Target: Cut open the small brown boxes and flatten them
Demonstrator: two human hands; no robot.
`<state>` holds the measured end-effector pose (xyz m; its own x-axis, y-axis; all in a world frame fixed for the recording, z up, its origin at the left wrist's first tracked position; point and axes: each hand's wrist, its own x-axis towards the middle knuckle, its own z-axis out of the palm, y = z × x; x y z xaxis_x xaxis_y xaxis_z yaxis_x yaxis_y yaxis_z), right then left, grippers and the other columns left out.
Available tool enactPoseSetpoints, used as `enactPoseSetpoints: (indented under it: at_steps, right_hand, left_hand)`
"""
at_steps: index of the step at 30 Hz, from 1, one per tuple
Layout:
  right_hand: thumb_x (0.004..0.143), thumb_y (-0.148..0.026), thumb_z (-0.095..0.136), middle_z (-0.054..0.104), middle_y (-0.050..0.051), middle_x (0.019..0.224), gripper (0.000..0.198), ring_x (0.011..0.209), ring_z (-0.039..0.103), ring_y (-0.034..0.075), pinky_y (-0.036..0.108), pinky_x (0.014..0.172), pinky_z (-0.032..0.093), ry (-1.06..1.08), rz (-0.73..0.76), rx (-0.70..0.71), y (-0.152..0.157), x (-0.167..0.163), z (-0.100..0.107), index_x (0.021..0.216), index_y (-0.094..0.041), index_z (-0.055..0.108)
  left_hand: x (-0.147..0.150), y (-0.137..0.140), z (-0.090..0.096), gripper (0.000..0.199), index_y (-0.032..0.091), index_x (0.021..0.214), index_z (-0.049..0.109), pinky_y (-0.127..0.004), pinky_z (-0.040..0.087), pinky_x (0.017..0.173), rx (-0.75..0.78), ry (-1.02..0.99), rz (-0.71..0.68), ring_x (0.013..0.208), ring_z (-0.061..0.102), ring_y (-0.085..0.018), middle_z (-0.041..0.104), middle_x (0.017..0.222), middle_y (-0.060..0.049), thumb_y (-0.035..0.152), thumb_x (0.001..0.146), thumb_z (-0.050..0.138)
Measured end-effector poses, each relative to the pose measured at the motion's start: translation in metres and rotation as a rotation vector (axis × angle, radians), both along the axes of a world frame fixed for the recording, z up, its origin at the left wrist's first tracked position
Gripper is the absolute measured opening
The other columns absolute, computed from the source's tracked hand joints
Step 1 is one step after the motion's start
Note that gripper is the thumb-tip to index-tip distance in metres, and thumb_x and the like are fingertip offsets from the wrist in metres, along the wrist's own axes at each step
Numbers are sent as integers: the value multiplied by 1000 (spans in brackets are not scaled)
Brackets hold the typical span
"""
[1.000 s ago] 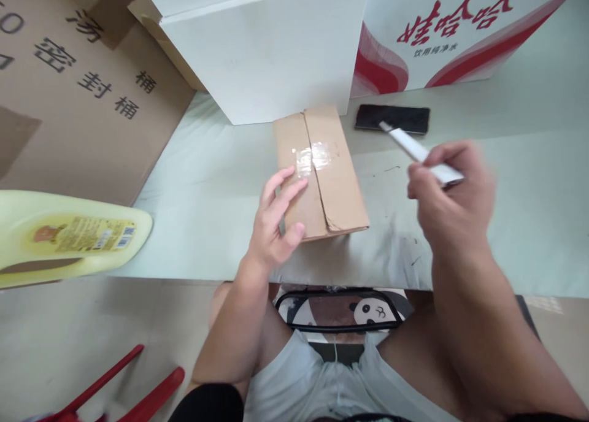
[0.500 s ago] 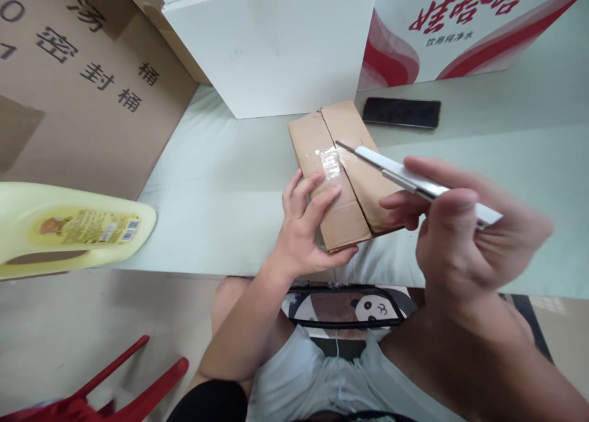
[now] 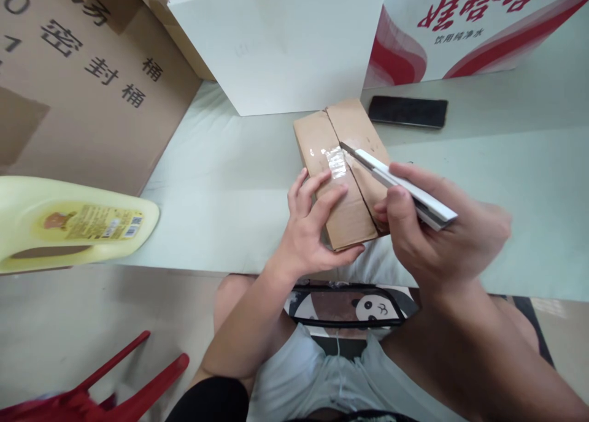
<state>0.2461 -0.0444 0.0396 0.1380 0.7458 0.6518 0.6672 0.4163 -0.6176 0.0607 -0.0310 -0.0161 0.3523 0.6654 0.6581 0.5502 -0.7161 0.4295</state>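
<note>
A small brown cardboard box [image 3: 343, 216] lies at an angle on the pale green cloth, a dark seam running down its top. Clear tape [image 3: 336, 163] crosses the seam and catches the light. My left hand [image 3: 310, 226] grips the box's near left corner, fingers on the top and thumb along the near edge. In my right hand [image 3: 437, 226] is a white utility knife [image 3: 409, 192], its dark blade out. The blade tip meets the seam at the far edge of the tape; how deep it sits I cannot tell.
A black phone [image 3: 408, 111] lies beyond the box, to the right. Behind stand a white box [image 3: 285, 54] and a red-and-white carton [image 3: 460, 54]. At left are a large brown carton [image 3: 115, 127] and a yellow jug [image 3: 147, 210]. A red stool [image 3: 151, 388] is low left.
My right hand has moved left and closer to the box with the knife, and the blade tip has come down to the seam. My left hand keeps its hold. The view has shifted slightly.
</note>
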Motion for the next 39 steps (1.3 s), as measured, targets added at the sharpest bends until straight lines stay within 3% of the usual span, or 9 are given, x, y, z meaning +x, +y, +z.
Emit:
enactPoseSetpoints:
  at_steps: [5,9,16,19,23,26,31,34,39]
  right_hand:
    - [97,-34,65,82,3,81,21,52,68,15,28,47,50,-92,24,-14,5,-3,7,108,-24,80]
    - [96,-38,68,78,2,71,21,56,71,16,28,50,52,-34,41,-70,5,-1,7,107,-25,80]
    - [100,-43,65,74,-1,68,26,53,67,11,25,50,54,355,6,-80,-2,-4,8,110,-24,79]
    - [99,-42,67,73,-2,66,24,51,66,10,23,45,53,559,113,-39,-4,-3,14,106,-24,80]
    - [99,-38,67,74,-2,65,21,45,62,8,18,37,49,778,459,-170,-3,1,17,103,-23,82]
    - [100,-36,67,75,-1,68,20,49,65,9,18,40,53,807,548,-205,-4,3,15,106,-24,82]
    - [100,-31,66,77,1,76,20,59,71,11,20,46,59,770,616,-234,-5,4,13,110,-24,82]
    - [100,-27,66,77,1,77,21,61,72,11,21,47,59,744,668,-221,-5,6,13,114,-24,81]
    - [100,-27,65,77,2,77,21,62,71,12,22,48,59,698,679,-250,-5,9,12,114,-24,81]
  left_hand:
    - [-1,0,-1,84,24,147,46,-63,26,129,-7,1,3,146,44,-36,48,147,-17,73,82,66]
    - [-1,-1,1,83,25,148,45,-63,26,129,-15,17,5,147,44,-36,48,148,-17,73,83,65]
    - [-4,3,2,84,22,149,46,-62,28,129,3,9,-25,144,47,-36,50,145,-18,71,83,67]
    - [-6,6,0,88,24,149,49,-63,28,128,-9,-21,-64,142,49,-37,52,144,-16,75,80,68]
    - [-7,0,2,54,28,126,70,-60,35,124,-41,-253,6,137,51,-34,60,133,-11,67,88,66]
    - [-4,-7,11,32,28,111,77,-49,47,112,-172,-566,40,122,61,-27,68,114,-7,54,96,65]
    - [0,-10,27,37,28,102,80,-33,53,91,-508,-964,-67,97,67,-17,73,102,-4,61,86,76]
    - [0,-7,33,35,27,92,81,-28,54,85,-548,-1057,-31,91,65,-15,71,95,-3,59,77,86]
    - [1,-6,38,31,26,80,78,-29,54,78,-593,-1046,-1,84,63,-14,67,86,-2,55,76,88]
